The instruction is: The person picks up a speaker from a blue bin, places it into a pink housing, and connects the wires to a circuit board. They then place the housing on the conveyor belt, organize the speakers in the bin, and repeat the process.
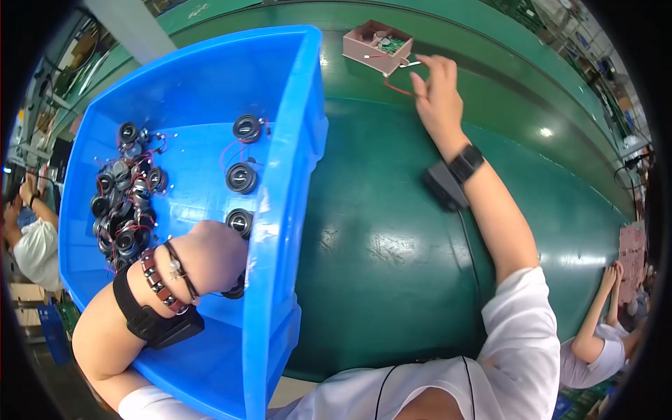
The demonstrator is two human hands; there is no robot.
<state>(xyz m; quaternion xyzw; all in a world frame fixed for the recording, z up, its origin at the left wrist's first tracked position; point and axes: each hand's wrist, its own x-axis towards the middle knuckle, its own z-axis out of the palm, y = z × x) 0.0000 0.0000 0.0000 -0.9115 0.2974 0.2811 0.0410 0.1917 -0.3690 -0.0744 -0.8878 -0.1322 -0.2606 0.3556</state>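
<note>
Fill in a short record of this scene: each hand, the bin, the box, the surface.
Left hand: inside the blue bin, beside a column of round black speakers; fingers hidden
Right hand: fingers apart, close to a small white piece at the pink box; contact unclear
Bin: more speakers heaped at left
Box: holds green circuit boards
Surface: green table

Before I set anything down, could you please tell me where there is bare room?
The green tabletop is bare between the blue bin and the black cable. Inside the bin, bare floor lies between the piled speakers and the speaker row, beyond the left hand. The bin's left side is crowded.
</note>
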